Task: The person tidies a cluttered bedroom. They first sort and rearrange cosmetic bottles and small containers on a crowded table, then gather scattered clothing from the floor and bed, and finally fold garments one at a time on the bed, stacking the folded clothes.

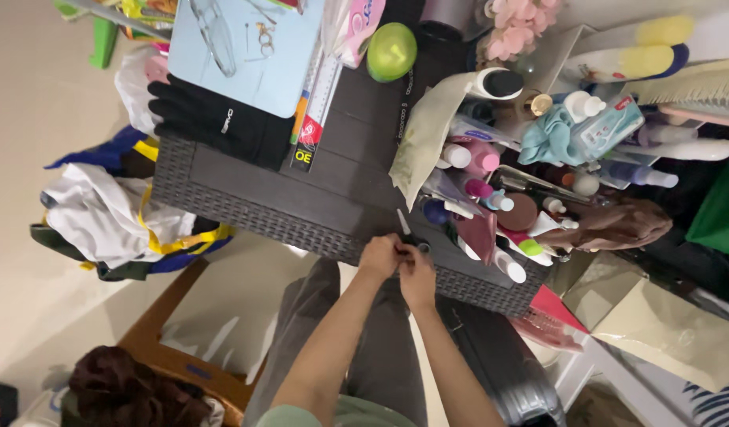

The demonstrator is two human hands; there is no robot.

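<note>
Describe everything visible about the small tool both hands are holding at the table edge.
The small metal scissors-like tool has a pale, narrow blade pointing up and away over the dark woven table, with dark handles mostly hidden. The left hand and right hand meet around its handle end at the near edge. Whether it is open is unclear.

Head view: left hand [380,257] and right hand [417,277] meet on scissors [405,231] at the edge of a dark table [301,205], beside crowded bottles [491,198].

gloves [214,119] left on table [333,198] | bottles [491,190] right | ruler [317,111] between
</note>
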